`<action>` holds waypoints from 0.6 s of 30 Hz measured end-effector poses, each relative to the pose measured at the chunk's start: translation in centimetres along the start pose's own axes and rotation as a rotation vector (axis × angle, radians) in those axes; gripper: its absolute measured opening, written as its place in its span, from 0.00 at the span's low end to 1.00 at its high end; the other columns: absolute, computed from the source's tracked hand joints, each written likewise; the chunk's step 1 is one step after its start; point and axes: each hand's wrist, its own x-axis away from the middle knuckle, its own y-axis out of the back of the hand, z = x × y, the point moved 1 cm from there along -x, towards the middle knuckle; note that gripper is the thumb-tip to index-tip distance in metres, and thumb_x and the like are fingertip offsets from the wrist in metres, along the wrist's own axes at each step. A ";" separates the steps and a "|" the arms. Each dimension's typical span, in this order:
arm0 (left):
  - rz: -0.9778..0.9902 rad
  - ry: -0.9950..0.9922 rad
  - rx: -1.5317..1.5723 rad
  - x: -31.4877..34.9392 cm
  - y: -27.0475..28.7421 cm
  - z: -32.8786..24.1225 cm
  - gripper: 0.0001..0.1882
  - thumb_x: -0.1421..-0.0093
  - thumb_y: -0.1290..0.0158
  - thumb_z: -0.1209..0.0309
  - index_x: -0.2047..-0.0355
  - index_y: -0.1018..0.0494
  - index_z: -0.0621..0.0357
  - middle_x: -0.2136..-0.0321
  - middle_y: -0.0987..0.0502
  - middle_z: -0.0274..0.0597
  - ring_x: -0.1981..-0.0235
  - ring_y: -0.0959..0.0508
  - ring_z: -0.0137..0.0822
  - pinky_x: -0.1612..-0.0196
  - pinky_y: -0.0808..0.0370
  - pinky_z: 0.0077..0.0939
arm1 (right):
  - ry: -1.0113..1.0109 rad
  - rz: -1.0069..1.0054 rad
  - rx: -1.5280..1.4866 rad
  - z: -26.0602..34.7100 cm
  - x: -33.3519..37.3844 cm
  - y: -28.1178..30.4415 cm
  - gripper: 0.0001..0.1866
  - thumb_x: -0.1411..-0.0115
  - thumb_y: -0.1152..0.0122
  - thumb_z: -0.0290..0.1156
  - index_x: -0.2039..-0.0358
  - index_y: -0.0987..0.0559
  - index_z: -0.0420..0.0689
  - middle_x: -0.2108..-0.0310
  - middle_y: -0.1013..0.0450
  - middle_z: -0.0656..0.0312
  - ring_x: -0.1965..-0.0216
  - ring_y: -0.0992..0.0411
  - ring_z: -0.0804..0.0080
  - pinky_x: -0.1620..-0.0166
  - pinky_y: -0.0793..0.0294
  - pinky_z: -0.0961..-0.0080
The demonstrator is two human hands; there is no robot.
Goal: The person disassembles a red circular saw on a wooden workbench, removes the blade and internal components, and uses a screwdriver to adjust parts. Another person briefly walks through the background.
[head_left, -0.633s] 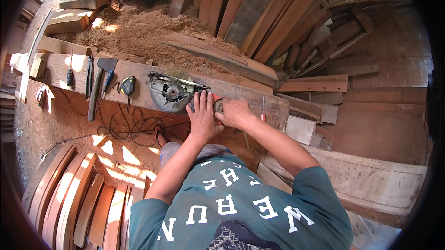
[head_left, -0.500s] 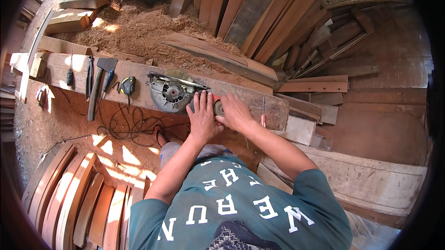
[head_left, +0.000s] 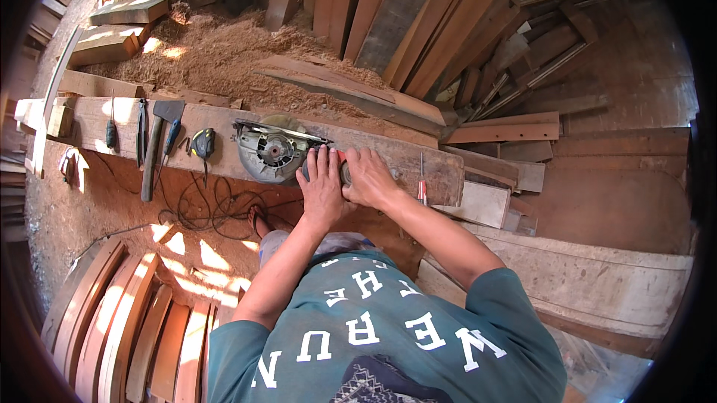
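A circular saw point(head_left: 272, 150) lies on the wooden bench plank point(head_left: 433, 183), its grey round housing and metal base plate facing up. My left hand point(head_left: 323, 183) rests on the red and dark part just right of that housing, fingers stretched and close together over it. From the other side my right hand point(head_left: 370, 179) is wrapped round the same part, thumb toward my left hand. Between the hands a bit of a round end shows; the fingers hide most of the rest. A red-and-clear handled screwdriver point(head_left: 423, 188) lies right of my right hand.
Left along the plank lie a tape measure point(head_left: 202, 143), a blue-handled screwdriver point(head_left: 172, 132), a hammer point(head_left: 154, 150), pliers point(head_left: 142, 130) and a dark screwdriver point(head_left: 111, 130). A black cable point(head_left: 213, 205) coils on the ground below. Sawdust point(head_left: 216, 56) and leaning boards point(head_left: 414, 22) stand beyond.
The view has shifted slightly. My right hand has closed in a little over the round end, covering more of it. The saw and loose tools keep their places.
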 end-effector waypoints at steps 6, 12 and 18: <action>-0.007 -0.003 0.023 0.0 0.3 -0.1 0.64 0.58 0.26 0.51 0.22 0.42 0.59 0.23 0.41 0.56 0.20 0.47 0.62 0.31 0.42 0.78 | 0.073 -0.014 -0.001 -0.3 -0.3 0.0 0.41 0.57 0.20 0.38 0.45 0.29 0.37 0.51 0.27 0.37 0.47 0.27 0.34 0.44 0.22 0.42; -0.002 -0.193 0.096 -0.8 1.3 0.0 0.57 0.56 0.27 0.61 0.26 0.38 0.59 0.28 0.33 0.57 0.22 0.40 0.57 0.28 0.44 0.73 | 0.071 -0.075 -0.085 -1.0 0.3 0.0 0.38 0.56 0.23 0.33 0.46 0.30 0.37 0.51 0.28 0.38 0.46 0.28 0.34 0.41 0.25 0.44; 0.117 -0.249 0.280 -2.6 2.0 0.0 0.51 0.56 0.29 0.70 0.29 0.35 0.63 0.37 0.24 0.58 0.31 0.29 0.57 0.28 0.36 0.52 | 0.046 -0.166 -0.172 -1.7 0.6 -0.5 0.34 0.56 0.25 0.31 0.50 0.30 0.37 0.51 0.28 0.38 0.46 0.29 0.35 0.41 0.27 0.45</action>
